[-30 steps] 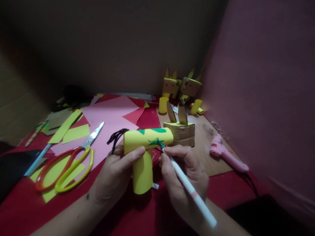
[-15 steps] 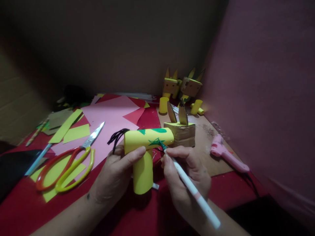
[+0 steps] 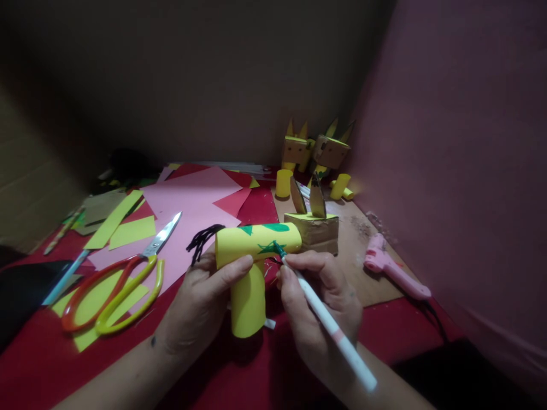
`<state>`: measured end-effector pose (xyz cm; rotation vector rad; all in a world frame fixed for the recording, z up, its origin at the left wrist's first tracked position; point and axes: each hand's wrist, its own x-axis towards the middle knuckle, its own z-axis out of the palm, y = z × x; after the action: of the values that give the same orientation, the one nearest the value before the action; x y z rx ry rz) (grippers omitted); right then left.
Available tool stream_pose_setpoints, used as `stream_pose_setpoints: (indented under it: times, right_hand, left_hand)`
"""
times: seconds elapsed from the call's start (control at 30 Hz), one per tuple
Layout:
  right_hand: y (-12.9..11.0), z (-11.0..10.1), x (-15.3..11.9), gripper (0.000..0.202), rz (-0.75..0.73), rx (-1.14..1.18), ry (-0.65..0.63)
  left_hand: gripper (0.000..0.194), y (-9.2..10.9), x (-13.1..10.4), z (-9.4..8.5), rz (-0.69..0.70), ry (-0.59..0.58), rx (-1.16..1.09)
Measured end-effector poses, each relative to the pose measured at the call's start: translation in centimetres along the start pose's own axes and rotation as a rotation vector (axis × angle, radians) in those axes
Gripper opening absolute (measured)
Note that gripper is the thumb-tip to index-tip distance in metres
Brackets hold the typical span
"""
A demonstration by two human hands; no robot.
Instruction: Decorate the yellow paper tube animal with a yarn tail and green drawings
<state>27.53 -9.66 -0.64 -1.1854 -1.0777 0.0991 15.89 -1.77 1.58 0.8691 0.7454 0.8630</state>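
Note:
My left hand [image 3: 199, 296] grips a paper toy animal [image 3: 233, 245] by its rear, thumb across the yellow tube body. The toy has a brown cardboard box head [image 3: 316, 233] with two pointed ears, a black yarn tail [image 3: 204, 239] and a yellow tube leg [image 3: 248, 302]. Green patches mark its body. My right hand [image 3: 322, 302] is closed around a white marker pen [image 3: 331, 330]. Its green tip touches the green star-like patch [image 3: 271, 246] on the toy's side. The fingers behind the toy are hidden.
Scissors [image 3: 128, 279] with red and yellow handles lie at left on pink and yellow paper [image 3: 192, 196]. A pink glue gun [image 3: 395, 266] rests at right by a cardboard sheet [image 3: 376, 287]. Two similar box-headed animals [image 3: 294, 149] and yellow tubes [image 3: 284, 183] stand at the back.
The marker and my right hand have shifted slightly to the left, with the tip still on the green patch. My left hand and the toy have stayed nearly the same.

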Motion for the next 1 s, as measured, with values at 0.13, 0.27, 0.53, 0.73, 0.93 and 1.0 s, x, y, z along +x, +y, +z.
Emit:
stream_pose_setpoints:
  times: [0.13, 0.27, 0.53, 0.73, 0.93, 1.0]
  right_hand:
    - [0.31, -0.10, -0.18, 0.012, 0.005, -0.021, 0.023]
    - [0.17, -0.08, -0.32, 0.011, 0.022, -0.031, 0.034]
    - [-0.16, -0.07, 0.00, 0.009, 0.023, -0.013, 0.008]
    - [-0.20, -0.19, 0.00, 0.011, 0.035, -0.016, 0.015]
    - [0.13, -0.35, -0.21, 0.013, 0.028, -0.007, 0.019]
    - [0.21, -0.31, -0.16, 0.013, 0.029, -0.004, 0.022]
  left_hand:
    - [0.044, -0.07, -0.03, -0.03, -0.002, 0.001, -0.014]
    - [0.040, -0.10, 0.02, -0.09, -0.011, 0.010, 0.017]
    - [0.042, -0.15, 0.04, -0.12, 0.006, -0.005, 0.006]
    - [0.048, -0.09, 0.04, -0.17, -0.012, 0.012, 0.010]
    - [0.050, -0.08, -0.03, -0.09, -0.016, 0.020, 0.023]
    - [0.050, -0.11, 0.00, -0.07, -0.012, 0.026, 0.025]
